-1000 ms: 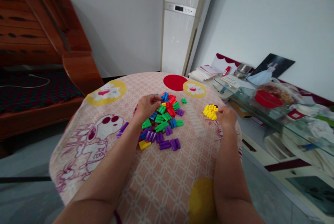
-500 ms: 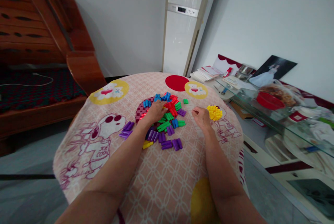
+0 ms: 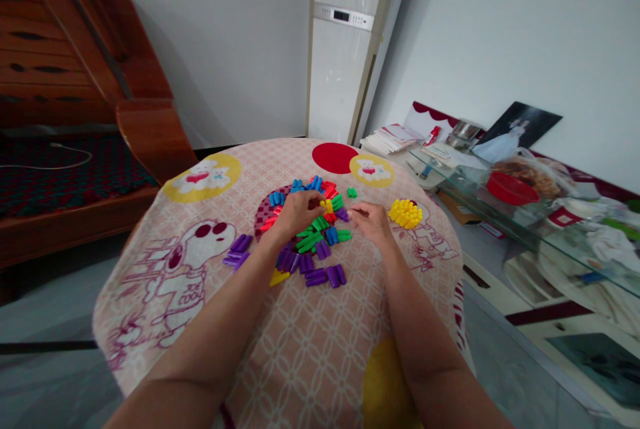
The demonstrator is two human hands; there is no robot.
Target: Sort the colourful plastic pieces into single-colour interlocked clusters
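Over the pile of coloured plastic pieces, my left hand (image 3: 300, 210) pinches a yellow plastic piece (image 3: 327, 206) at its fingertips. My right hand (image 3: 371, 219) is at the pile's right side with thumb and fingers pressed together; what they hold, if anything, is too small to make out. Just left of its fingertips lies a purple piece (image 3: 342, 214). Green pieces (image 3: 310, 241) and red ones lie under and beside the left hand. Blue pieces (image 3: 314, 183) are at the back, and purple pieces (image 3: 336, 276) in front. A cluster of yellow pieces (image 3: 405, 214) sits right of my right hand.
A patterned cloth (image 3: 300, 349) covers the round table. On the right stands a glass-topped cabinet (image 3: 530, 229) with papers, a red bowl (image 3: 512, 188) and a photo (image 3: 520, 129). A wooden bench (image 3: 150, 129) is at the left, and a tall white appliance (image 3: 337, 76) behind.
My left hand has come up slightly with the yellow piece now visible in its fingers. My right hand has moved left, toward the pile and the purple piece. The view has shifted a little.
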